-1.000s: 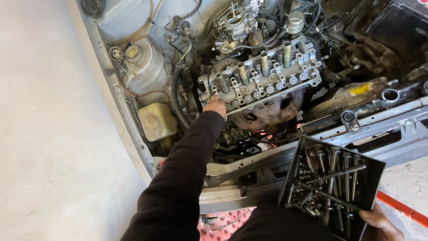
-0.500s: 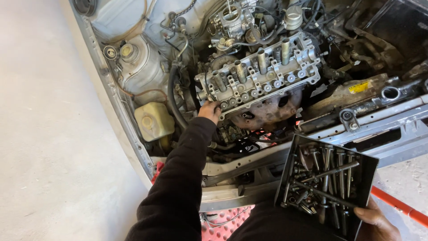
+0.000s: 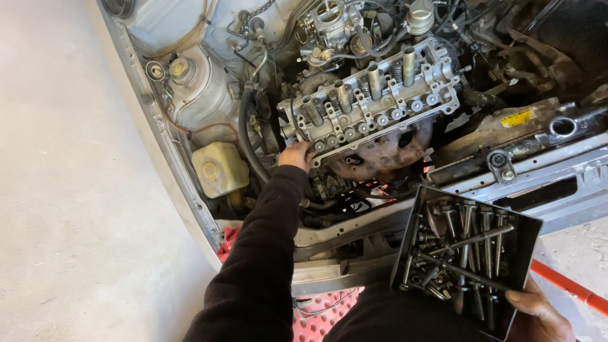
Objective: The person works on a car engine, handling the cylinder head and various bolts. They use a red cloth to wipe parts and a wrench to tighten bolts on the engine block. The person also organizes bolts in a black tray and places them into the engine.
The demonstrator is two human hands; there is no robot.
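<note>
The left hand (image 3: 296, 154) has slid a little lower along the near corner of the bare engine top (image 3: 370, 101) than it sat a second ago, and now rests at the edge where the pale metal meets the rusty exhaust casting (image 3: 380, 155) just below it. The fingers curl over that corner, but whether they pinch something small or merely press on the metal cannot be told, since the fingertips are hidden against the block and by the black sleeve (image 3: 266, 253). That small drop suggests the hand is feeling along the lower row of holes rather than lifting anything away.

The right hand (image 3: 538, 313) holds the black tray (image 3: 531, 234) by its near corner, thumb over the rim, fingers under it and out of sight. The tray has kept almost the same place and tilt, well apart from the left hand, down and to its right. In it lie long bolts (image 3: 465, 244) heaped with shorter dark ones; how many cannot be counted.

Beside the left hand, on its far side, sits a cream fluid tank (image 3: 218, 168) with a dark hose (image 3: 247, 139) between. The right hand is cut off by the frame's bottom edge, and a red bar (image 3: 570, 285) passes just beyond it.
</note>
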